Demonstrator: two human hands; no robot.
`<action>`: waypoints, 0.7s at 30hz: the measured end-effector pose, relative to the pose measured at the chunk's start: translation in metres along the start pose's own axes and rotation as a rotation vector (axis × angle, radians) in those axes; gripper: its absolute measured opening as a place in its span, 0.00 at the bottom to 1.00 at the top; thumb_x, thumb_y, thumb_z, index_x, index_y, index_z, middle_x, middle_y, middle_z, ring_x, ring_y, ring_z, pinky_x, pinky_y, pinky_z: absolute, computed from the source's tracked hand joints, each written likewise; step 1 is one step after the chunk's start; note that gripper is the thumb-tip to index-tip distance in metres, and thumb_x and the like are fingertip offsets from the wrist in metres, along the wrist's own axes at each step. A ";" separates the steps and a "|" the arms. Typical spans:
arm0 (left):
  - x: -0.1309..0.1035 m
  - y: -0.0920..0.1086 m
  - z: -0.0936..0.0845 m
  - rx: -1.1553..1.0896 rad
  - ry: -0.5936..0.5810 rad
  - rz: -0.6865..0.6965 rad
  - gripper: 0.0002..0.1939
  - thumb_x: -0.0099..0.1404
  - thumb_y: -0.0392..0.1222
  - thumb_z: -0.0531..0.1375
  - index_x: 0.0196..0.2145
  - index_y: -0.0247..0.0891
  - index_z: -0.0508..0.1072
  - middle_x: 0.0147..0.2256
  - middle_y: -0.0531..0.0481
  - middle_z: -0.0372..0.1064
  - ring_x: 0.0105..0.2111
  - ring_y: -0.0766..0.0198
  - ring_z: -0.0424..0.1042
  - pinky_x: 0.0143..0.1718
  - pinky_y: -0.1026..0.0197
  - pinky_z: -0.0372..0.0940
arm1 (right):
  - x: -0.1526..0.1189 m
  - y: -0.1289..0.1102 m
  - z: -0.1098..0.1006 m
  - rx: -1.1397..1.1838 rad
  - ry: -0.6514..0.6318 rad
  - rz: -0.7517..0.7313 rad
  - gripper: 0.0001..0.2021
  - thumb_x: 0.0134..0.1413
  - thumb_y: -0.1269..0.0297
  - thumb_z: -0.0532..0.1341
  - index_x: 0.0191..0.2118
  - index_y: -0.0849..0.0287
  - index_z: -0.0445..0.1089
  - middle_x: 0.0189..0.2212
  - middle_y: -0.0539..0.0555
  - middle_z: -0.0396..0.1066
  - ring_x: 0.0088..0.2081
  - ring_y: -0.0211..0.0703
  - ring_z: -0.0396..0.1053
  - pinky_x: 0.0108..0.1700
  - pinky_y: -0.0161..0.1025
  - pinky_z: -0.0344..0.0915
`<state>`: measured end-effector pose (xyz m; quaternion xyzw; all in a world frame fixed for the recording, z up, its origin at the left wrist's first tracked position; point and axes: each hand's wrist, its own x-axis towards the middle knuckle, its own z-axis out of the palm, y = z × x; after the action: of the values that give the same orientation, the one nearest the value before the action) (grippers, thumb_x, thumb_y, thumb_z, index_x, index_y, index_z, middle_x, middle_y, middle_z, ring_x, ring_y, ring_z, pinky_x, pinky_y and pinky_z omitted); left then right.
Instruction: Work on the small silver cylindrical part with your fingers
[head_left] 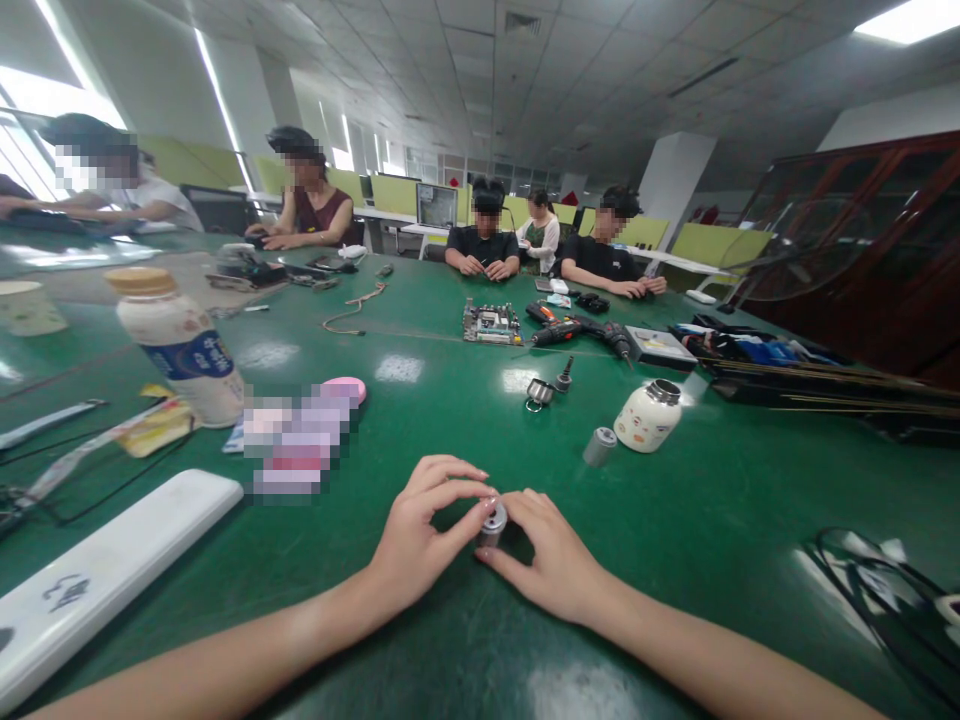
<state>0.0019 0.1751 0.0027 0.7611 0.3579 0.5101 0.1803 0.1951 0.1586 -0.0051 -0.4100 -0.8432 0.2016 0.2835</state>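
Note:
A small silver metal cylinder [491, 524] stands upright on the green table [420, 400] between my hands. My left hand [431, 520] touches its top with thumb and fingertips. My right hand [544, 550] grips its side, the thumb low at the front and the fingers round the right. Another silver cylinder [600, 447] stands farther right, beside a white patterned bottle [649, 415] whose top is open. Beyond my hands lie a metal lid part with a ring [538, 393] and a dark-tipped stopper-like part [564, 376].
Left are a white case [112, 570], a drink bottle [176, 345] and a pink item [345, 392]. A circuit board [493, 323] and power drill [559, 330] lie farther back. Cables [877, 590] are at right. Several people sit across the table.

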 end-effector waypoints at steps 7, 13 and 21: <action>0.001 0.000 0.001 -0.045 -0.003 -0.245 0.10 0.66 0.46 0.61 0.34 0.39 0.80 0.31 0.49 0.73 0.32 0.63 0.69 0.35 0.62 0.64 | 0.000 -0.005 -0.003 -0.137 0.022 -0.040 0.15 0.60 0.58 0.63 0.49 0.59 0.68 0.42 0.55 0.75 0.41 0.48 0.68 0.44 0.44 0.61; -0.001 0.000 0.005 -0.056 0.077 -0.387 0.17 0.66 0.51 0.59 0.36 0.34 0.78 0.29 0.49 0.73 0.25 0.66 0.66 0.28 0.64 0.62 | 0.001 -0.009 -0.004 -0.156 0.050 0.018 0.16 0.60 0.55 0.63 0.47 0.61 0.71 0.42 0.57 0.76 0.41 0.48 0.69 0.44 0.44 0.61; -0.008 0.009 0.002 -0.079 0.074 -0.351 0.14 0.64 0.51 0.61 0.34 0.37 0.79 0.26 0.51 0.74 0.23 0.67 0.66 0.26 0.65 0.61 | -0.002 -0.013 -0.003 -0.217 0.066 0.031 0.16 0.60 0.55 0.64 0.48 0.59 0.72 0.41 0.56 0.77 0.40 0.47 0.70 0.42 0.43 0.62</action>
<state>0.0054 0.1638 0.0024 0.6602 0.4711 0.5120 0.2830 0.1906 0.1503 0.0043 -0.4575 -0.8438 0.0996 0.2621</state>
